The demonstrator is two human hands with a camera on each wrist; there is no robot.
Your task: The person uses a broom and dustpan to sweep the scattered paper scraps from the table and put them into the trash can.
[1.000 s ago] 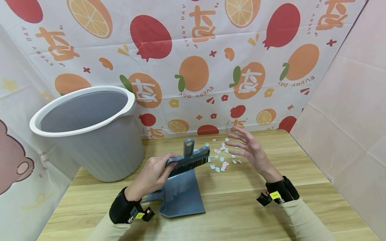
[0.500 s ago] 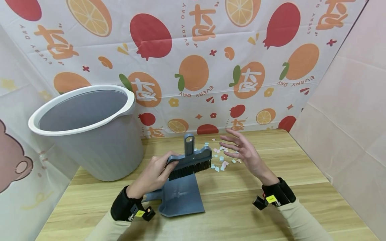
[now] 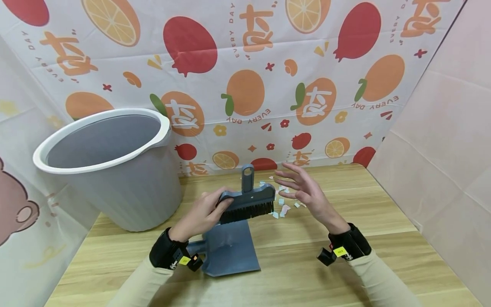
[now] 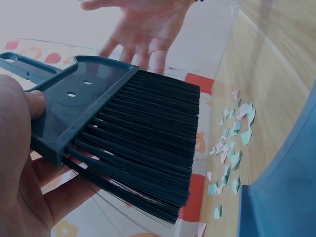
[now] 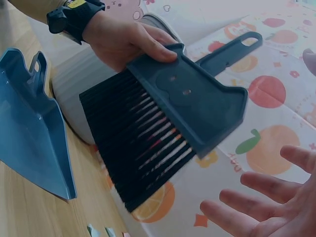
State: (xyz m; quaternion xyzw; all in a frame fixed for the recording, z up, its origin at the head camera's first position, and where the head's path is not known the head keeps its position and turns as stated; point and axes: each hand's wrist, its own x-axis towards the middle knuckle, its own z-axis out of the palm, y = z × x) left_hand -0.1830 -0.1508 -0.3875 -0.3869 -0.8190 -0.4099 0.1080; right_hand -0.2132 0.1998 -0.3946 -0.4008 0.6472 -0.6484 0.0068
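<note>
My left hand (image 3: 203,215) grips one end of the head of a blue-grey hand brush (image 3: 251,195), thumb on one face and fingers behind. Its black bristles (image 4: 143,138) point down and its looped handle (image 5: 232,53) sticks up. Below it, a blue dustpan (image 3: 232,249) lies on the table, its handle to the left and partly behind my left wrist. To the right of the brush my right hand (image 3: 307,194) is raised with fingers spread, holding nothing. Small pale blue and pink paper scraps (image 3: 284,209) lie on the table beyond, partly hidden by the brush and right hand.
A large grey bucket (image 3: 126,192) with a white rim stands at the table's left rear. Behind the wooden table (image 3: 326,273) hangs a fruit-print cloth (image 3: 245,51), and a pale sheet (image 3: 441,149) closes off the right side.
My left hand has carried the brush slightly right and upward, its bristles turning toward the camera. My right hand has shifted left toward the brush. The dustpan stays put.
</note>
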